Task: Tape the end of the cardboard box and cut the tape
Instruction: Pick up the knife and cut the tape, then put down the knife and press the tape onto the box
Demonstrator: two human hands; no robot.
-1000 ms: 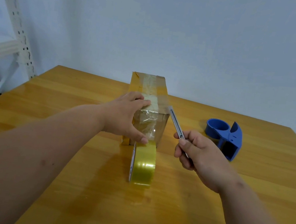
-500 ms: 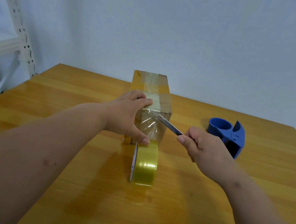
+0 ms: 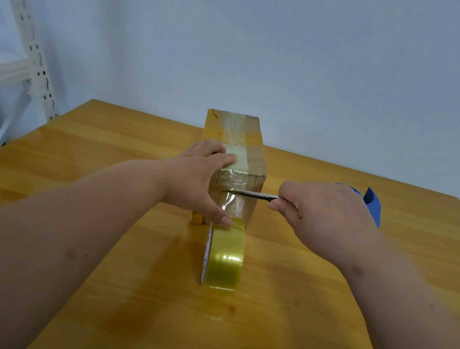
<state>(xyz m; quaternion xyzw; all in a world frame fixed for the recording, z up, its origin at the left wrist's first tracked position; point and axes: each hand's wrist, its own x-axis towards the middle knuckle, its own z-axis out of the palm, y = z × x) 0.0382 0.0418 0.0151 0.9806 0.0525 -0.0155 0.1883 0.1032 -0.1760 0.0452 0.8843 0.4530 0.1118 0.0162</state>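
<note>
Cutting the tape: the left hand braces the cardboard box at mid-table while the right hand, gripping a knife, lays the blade across the taped near end above the tape roll; cut shallowly, away from the thumb.

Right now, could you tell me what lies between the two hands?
In the head view, the knife blade spans from the right hand across the taped box end toward the left hand.

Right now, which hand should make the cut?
Right hand: it grips the metal utility knife, blade lying across the clear tape on the brown cardboard box. Left hand is busy bracing the box.
</note>
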